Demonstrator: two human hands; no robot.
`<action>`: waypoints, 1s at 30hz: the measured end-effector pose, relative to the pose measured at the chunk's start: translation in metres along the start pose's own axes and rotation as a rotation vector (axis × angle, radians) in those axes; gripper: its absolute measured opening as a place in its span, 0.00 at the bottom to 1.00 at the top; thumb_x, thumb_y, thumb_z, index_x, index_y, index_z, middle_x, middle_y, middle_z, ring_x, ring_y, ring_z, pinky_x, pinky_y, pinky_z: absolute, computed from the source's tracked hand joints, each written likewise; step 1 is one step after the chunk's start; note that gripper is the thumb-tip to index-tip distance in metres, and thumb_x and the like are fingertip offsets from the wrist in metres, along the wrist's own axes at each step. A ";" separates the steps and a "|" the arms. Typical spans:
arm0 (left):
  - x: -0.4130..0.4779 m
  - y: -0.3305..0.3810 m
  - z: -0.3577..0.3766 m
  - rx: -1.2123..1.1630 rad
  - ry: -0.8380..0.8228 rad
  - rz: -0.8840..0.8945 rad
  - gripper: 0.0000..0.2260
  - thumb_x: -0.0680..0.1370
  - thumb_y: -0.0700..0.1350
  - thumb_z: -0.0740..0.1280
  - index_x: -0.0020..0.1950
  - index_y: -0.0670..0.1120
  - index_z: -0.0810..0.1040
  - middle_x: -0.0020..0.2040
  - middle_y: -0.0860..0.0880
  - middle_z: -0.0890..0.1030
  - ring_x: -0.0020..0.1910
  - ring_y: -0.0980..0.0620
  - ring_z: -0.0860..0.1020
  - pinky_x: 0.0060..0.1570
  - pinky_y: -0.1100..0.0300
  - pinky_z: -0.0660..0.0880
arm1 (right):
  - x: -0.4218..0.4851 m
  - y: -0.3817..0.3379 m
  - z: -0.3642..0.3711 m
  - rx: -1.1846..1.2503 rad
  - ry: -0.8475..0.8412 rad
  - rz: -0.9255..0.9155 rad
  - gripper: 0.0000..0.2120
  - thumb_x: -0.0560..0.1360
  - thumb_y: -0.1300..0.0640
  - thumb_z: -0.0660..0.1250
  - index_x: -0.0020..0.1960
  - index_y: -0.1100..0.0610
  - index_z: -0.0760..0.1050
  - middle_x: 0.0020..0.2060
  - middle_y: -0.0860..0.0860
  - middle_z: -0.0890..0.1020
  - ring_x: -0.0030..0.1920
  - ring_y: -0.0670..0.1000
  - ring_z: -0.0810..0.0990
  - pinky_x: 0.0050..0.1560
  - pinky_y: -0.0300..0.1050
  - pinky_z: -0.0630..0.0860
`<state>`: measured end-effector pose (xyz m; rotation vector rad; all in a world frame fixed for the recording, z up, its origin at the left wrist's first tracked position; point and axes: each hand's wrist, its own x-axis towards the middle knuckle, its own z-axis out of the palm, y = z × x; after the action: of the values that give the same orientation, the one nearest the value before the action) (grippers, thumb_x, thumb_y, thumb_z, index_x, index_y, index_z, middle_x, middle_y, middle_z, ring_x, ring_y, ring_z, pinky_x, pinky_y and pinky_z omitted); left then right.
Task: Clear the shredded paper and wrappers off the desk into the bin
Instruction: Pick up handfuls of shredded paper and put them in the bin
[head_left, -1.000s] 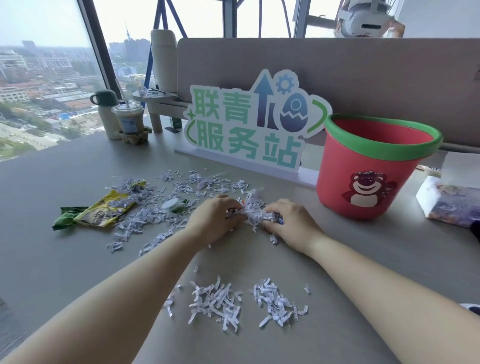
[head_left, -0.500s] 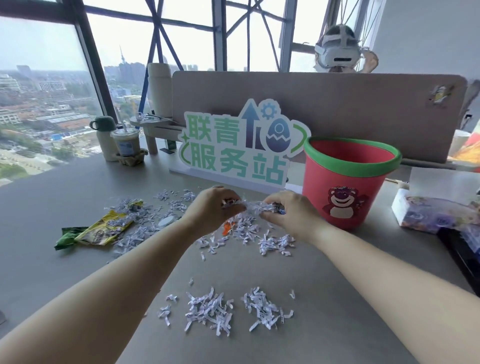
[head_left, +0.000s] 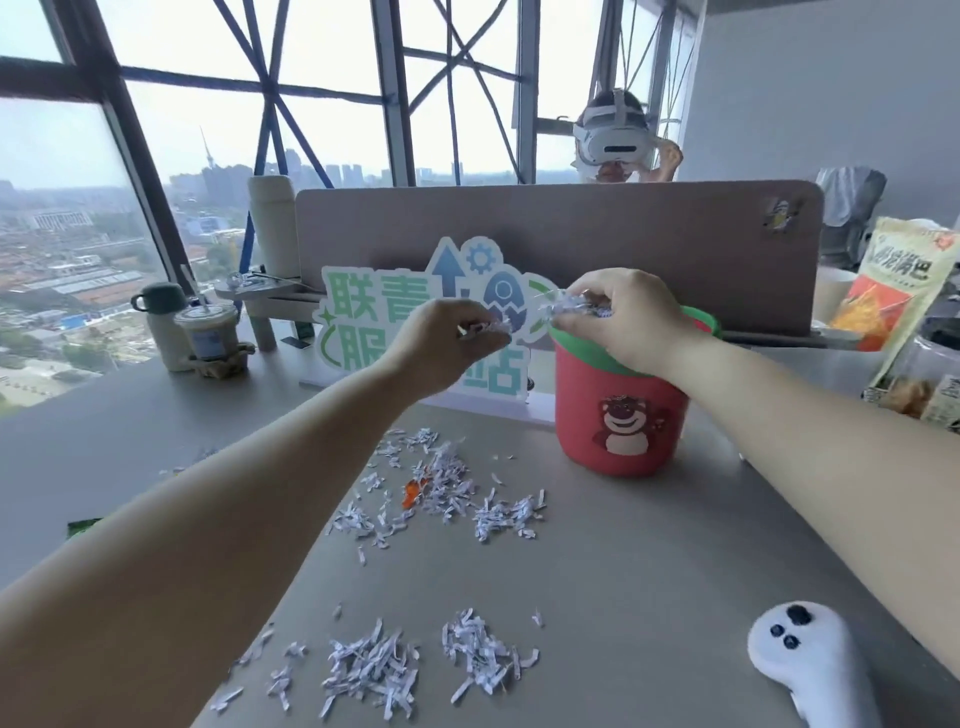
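a: what do the hands hold?
b: the left hand (head_left: 447, 338) pinches a tuft (head_left: 485, 328) of shredded paper, held up just left of the bin (head_left: 571, 415). the right hand (head_left: 623, 322) grips a bigger tuft (head_left: 566, 307) over the bin's rim.
a: and the desk (head_left: 649, 571)?
b: loose shreds (head_left: 452, 483) lie mid-desk around an orange scrap (head_left: 412, 491). two piles (head_left: 374, 670) sit nearer. a white controller (head_left: 810, 665) lies at the right.

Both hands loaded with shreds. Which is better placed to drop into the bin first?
Right. The right hand pinches shreds above the bin rim; the left hand holds its clump short of the bin, before the sign, so it likely must travel further.
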<state>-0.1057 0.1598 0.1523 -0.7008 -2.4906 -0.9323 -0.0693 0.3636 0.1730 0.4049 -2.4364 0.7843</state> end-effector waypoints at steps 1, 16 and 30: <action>0.009 0.007 0.004 -0.001 0.001 0.010 0.11 0.73 0.51 0.70 0.49 0.44 0.82 0.41 0.49 0.80 0.37 0.53 0.74 0.35 0.63 0.68 | 0.004 0.007 -0.005 -0.008 0.006 0.021 0.11 0.71 0.53 0.71 0.49 0.60 0.80 0.42 0.54 0.82 0.45 0.53 0.78 0.41 0.43 0.68; 0.116 0.059 0.091 0.152 -0.177 0.092 0.12 0.74 0.53 0.68 0.47 0.45 0.81 0.39 0.49 0.76 0.39 0.48 0.73 0.38 0.60 0.69 | 0.039 0.101 -0.026 -0.161 -0.138 0.320 0.13 0.67 0.46 0.73 0.43 0.55 0.79 0.38 0.50 0.79 0.39 0.51 0.75 0.34 0.42 0.68; 0.116 0.070 0.090 0.237 -0.263 0.047 0.15 0.74 0.45 0.65 0.61 0.47 0.77 0.58 0.47 0.78 0.56 0.45 0.76 0.53 0.57 0.74 | 0.043 0.100 -0.023 -0.201 -0.298 0.361 0.28 0.63 0.42 0.74 0.59 0.51 0.72 0.44 0.48 0.81 0.36 0.38 0.77 0.48 0.44 0.75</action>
<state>-0.1745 0.3044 0.1830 -0.8430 -2.7389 -0.5434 -0.1376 0.4516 0.1684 -0.0004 -2.8847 0.6475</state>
